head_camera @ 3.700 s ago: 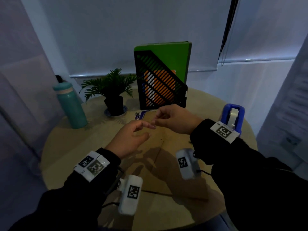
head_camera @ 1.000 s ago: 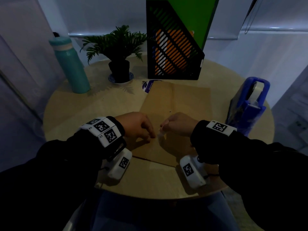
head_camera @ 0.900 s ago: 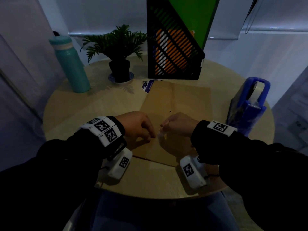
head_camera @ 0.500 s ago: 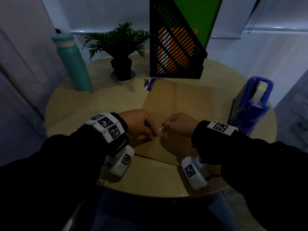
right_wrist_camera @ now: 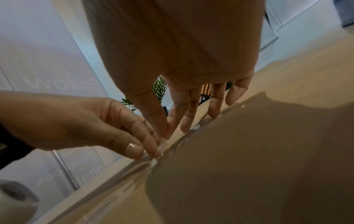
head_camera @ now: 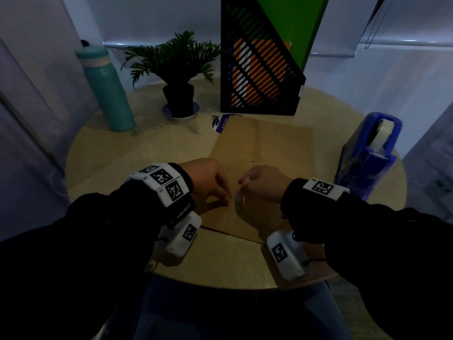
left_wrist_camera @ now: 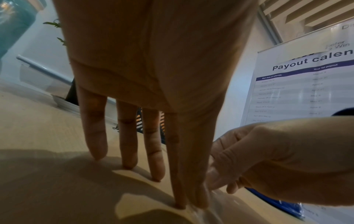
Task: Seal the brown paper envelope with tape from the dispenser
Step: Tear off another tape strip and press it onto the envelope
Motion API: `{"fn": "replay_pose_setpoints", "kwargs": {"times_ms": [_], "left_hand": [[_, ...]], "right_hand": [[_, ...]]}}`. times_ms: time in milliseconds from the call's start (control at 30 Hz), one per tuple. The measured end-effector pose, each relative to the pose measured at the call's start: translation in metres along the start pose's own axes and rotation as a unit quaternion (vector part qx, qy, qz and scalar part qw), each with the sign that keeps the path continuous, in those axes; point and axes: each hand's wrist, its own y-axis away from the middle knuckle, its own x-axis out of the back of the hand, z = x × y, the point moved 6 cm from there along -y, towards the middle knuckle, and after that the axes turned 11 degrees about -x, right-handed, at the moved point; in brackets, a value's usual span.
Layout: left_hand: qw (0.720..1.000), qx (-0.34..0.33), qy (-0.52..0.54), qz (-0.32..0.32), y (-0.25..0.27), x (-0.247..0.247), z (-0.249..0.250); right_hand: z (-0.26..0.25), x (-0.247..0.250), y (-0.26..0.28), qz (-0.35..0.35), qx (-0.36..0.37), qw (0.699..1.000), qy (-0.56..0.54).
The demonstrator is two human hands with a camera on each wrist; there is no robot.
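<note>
The brown paper envelope (head_camera: 269, 148) lies flat on the round wooden table (head_camera: 147, 153). Both hands meet over its near half. My left hand (head_camera: 226, 197) stands with its fingertips down on the envelope (left_wrist_camera: 57, 189), thumb and forefinger pinching one end of a short clear tape strip (right_wrist_camera: 161, 147). My right hand (head_camera: 239, 196) pinches the other end between thumb and forefinger, right at the paper. The strip (left_wrist_camera: 216, 201) lies low across the envelope's fold edge (right_wrist_camera: 249, 166). The blue tape dispenser (head_camera: 370, 153) stands at the table's right edge, apart from both hands.
A teal bottle (head_camera: 105, 89) stands at the back left, a potted plant (head_camera: 176, 69) beside it. A black mesh file holder (head_camera: 259, 65) with a green folder stands just behind the envelope. A small blue and white card (head_camera: 221, 121) lies at the envelope's far left corner.
Since 3.7 s ago both hands have come down from mid-air to the envelope's near half with the strip between them. Over the last second they have barely moved.
</note>
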Motion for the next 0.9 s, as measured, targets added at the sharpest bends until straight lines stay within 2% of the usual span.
{"fn": "replay_pose_setpoints", "kwargs": {"times_ms": [600, 900], "left_hand": [[1.0, 0.023, 0.017, 0.0, -0.01, -0.001, -0.004], [0.999, 0.049, -0.013, 0.006, -0.012, -0.002, -0.002]], "right_hand": [[-0.002, -0.001, 0.001, 0.007, 0.017, 0.999, 0.032], [-0.002, -0.002, 0.0, 0.002, 0.016, 0.998, 0.061]]}}
